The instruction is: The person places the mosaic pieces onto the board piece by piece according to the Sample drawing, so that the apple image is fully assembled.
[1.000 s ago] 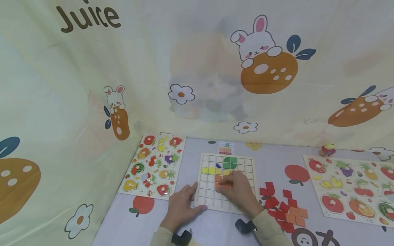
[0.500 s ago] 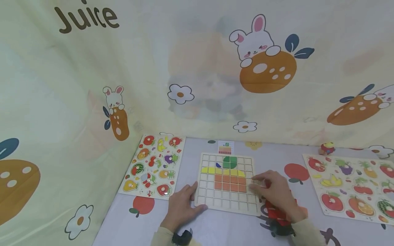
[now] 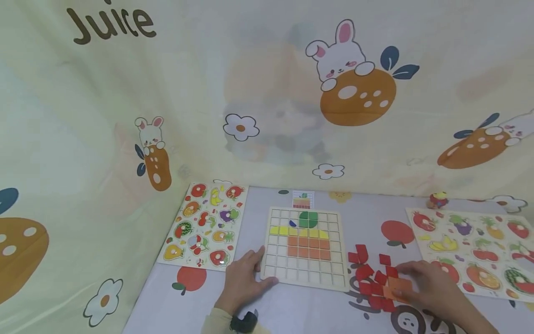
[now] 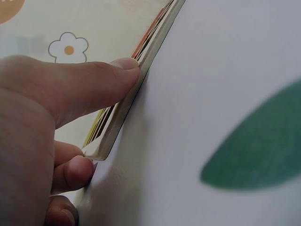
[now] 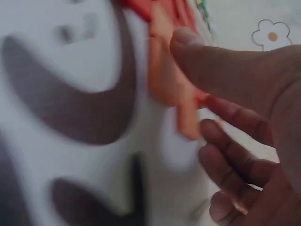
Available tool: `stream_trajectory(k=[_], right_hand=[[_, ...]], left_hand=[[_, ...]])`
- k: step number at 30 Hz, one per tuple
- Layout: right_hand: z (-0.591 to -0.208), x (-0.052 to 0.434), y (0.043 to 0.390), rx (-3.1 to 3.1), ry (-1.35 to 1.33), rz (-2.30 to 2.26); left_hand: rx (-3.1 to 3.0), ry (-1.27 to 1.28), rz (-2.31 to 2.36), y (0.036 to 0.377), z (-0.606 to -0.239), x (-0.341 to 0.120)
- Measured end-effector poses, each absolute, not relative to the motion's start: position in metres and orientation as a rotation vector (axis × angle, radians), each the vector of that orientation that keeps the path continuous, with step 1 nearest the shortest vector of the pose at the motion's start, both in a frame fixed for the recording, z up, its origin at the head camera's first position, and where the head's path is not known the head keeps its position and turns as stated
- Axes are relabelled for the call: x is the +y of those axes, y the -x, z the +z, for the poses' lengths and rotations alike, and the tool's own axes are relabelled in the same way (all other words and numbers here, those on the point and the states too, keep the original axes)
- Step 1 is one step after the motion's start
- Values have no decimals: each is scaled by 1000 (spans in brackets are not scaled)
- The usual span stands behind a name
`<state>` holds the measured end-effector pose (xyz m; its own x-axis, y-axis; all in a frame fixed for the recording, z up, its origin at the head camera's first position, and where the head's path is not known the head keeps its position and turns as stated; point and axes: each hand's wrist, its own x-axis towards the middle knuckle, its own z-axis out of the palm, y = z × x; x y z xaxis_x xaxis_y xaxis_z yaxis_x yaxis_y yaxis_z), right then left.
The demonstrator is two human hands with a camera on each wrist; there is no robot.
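Across the pale desk, toward its near-right corner, the right hand — thumb and fingers parted, gripping nothing — hung at orange tiles; its wrist view alone bared the lower fingers. Slightly farther, the left hand pinched the near-left corner of the grid board.

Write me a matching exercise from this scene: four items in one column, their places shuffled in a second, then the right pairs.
Items
1. left hand
2. right hand
3. picture card
4. toy figure

Places
A. just beyond the far edge of the grid board
B. beside the far edge of the fruit board on the right
C. at the grid board's near left corner
D. at the loose orange pieces

Pairs: 1-C, 2-D, 3-A, 4-B
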<state>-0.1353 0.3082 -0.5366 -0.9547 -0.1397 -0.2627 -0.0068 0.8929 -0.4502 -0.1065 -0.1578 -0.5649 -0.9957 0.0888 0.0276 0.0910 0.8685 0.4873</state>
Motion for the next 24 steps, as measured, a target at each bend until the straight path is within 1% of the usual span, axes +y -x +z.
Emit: stream_trajectory(k=[9,24], right_hand=[[-545,308,122,2782,66,-772],[-543,308,119,2752,-40,-833]], left_hand=[[-3036,134,-790,108,-566,-157],[-3036,134,-781,108,-569,-158]])
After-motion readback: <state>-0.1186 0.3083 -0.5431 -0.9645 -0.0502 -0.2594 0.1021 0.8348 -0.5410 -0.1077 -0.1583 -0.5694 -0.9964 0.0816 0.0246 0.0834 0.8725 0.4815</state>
